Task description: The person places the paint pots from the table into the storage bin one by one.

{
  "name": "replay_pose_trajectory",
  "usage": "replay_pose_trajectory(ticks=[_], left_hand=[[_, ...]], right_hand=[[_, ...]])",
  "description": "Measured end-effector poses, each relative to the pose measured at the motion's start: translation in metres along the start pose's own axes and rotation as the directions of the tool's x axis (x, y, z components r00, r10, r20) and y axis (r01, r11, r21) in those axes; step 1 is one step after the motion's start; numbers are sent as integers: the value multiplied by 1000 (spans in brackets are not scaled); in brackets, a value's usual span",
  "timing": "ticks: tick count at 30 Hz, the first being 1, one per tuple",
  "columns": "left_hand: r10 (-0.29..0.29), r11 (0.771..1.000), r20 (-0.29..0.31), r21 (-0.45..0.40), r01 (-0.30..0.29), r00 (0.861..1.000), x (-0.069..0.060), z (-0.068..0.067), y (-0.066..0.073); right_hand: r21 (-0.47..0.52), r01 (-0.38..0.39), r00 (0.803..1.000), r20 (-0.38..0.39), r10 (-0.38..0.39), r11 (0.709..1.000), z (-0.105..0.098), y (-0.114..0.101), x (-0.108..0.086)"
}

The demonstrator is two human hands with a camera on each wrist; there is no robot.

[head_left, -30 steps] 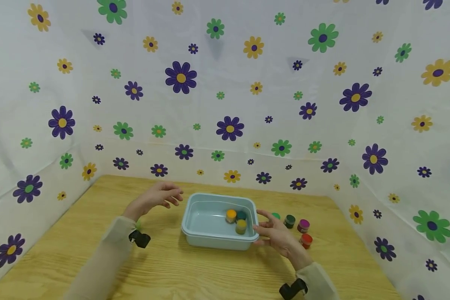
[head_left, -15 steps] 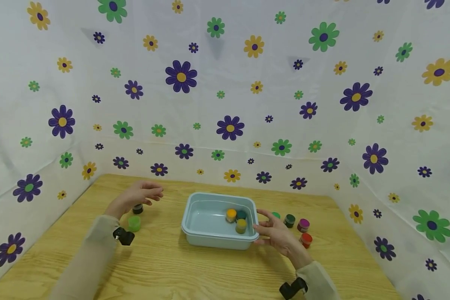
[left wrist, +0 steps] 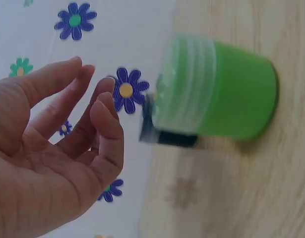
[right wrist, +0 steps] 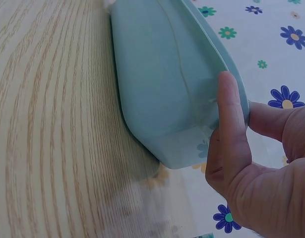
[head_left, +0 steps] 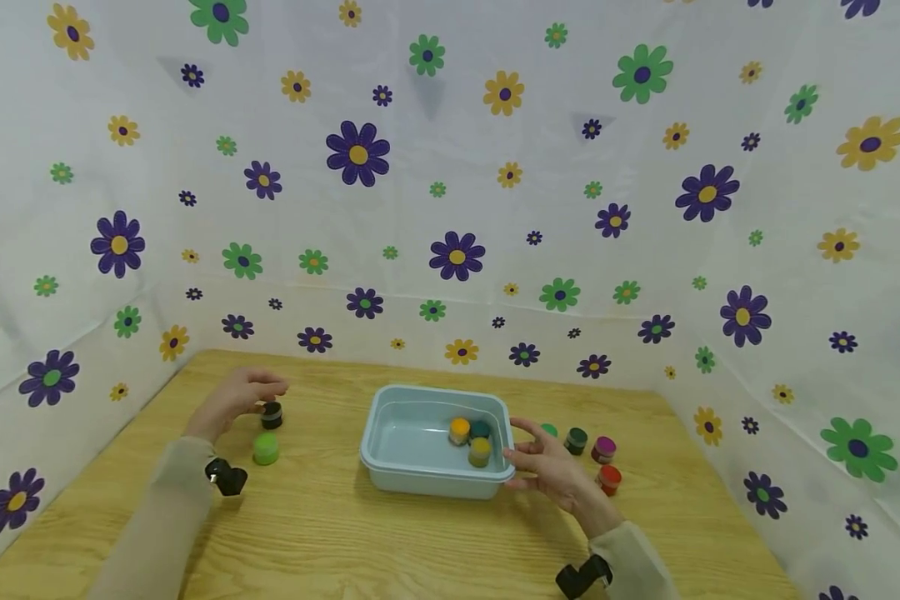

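Observation:
My left hand (head_left: 234, 402), fingers loosely bent and holding nothing, hovers just left of a black jar (head_left: 272, 415). In front of that jar stands a light green jar (head_left: 266, 448). In the left wrist view the green jar (left wrist: 236, 89) has a translucent lid, and the hand (left wrist: 68, 134) is apart from it. With thumb and fingers, my right hand (head_left: 558, 473) grips the right end rim of a pale blue plastic tub (head_left: 390, 483). Inside the tub's right end sit an orange jar (head_left: 459, 432), a teal jar (head_left: 479, 429) and a yellow jar (head_left: 479, 452).
Right of the tub stand a bright green jar (head_left: 549, 430), partly hidden, a dark green jar (head_left: 576, 441), a magenta jar (head_left: 603, 450) and a red jar (head_left: 609, 479). The wooden table (head_left: 330, 550) is enclosed by white flower-patterned sheets (head_left: 420, 208).
My left hand has moved left from near the tub's left end to the black jar, uncovering the black and light green jars. The right hand stays at the tub.

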State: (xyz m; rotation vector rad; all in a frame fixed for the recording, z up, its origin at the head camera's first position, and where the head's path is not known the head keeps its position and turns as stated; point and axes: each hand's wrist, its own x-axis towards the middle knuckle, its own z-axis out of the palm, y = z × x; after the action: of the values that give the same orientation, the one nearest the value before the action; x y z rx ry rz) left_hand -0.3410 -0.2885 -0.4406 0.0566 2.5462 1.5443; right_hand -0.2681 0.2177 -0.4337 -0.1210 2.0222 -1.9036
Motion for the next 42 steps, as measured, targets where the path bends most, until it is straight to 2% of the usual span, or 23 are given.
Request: replay_pose_trajectory(ticks=[2, 5, 11, 14, 19, 29, 42], left_hand=[[-5, 1000, -14, 3, 5, 1000, -1, -5, -7], [-11, 1000, -1, 3, 11, 1000, -1, -8, -13], [-47, 999, 46, 6, 47, 998, -2, -11, -15], [-54, 999, 49, 11, 53, 997, -3, -11, -17], [-49, 999, 63, 25, 48, 997, -4, -11, -22], [-28, 999, 123, -19, 30, 992, 1, -10, -33], [-58, 998, 101, -7, 59, 993, 2, -10, -34]], right_hand=[[3, -1, 1000, 7, 1, 1000, 1, 1, 0], [9, -8, 1000, 2, 8, 1000, 2, 1, 0], [-1, -4, 1000, 4, 4, 1000, 2, -2, -1], [-2, -6, 1000, 6, 6, 1000, 2, -2, -1], [2, -8, 1000, 4, 8, 1000, 2, -2, -1], [12, -2, 1000, 10, 2, 1000, 2, 0, -2], [22, -2, 1000, 8, 1, 1000, 1, 1, 0]])
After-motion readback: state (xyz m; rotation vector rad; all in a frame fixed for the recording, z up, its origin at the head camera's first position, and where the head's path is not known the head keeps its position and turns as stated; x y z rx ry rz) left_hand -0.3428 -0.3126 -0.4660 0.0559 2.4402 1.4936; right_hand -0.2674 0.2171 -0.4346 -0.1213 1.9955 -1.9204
